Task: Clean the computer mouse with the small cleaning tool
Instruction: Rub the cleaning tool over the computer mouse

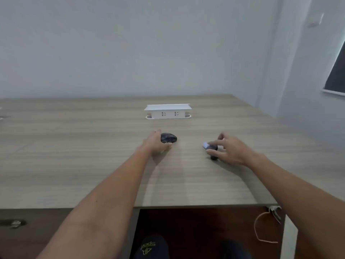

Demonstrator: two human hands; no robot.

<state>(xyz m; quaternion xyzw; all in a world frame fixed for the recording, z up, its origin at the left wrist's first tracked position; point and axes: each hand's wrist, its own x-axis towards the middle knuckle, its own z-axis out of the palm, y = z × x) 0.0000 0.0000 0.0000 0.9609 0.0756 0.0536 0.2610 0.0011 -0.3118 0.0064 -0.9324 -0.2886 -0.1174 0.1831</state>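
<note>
Two bare hands reach over a wood-grain worktop. The left hand cups the dark computer mouse from its left side, fingers curled loosely against it. The right hand pinches the small cleaning tool, well right of the mouse. A white socket box stands behind.

Office: wooden desk with pop-up power sockets.

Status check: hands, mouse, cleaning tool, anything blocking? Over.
Left hand cupping the black mouse on the desk, grip unclear. Right hand reaching onto the small cleaning tool, not lifted. Nothing in between; white socket box sits behind.
</note>
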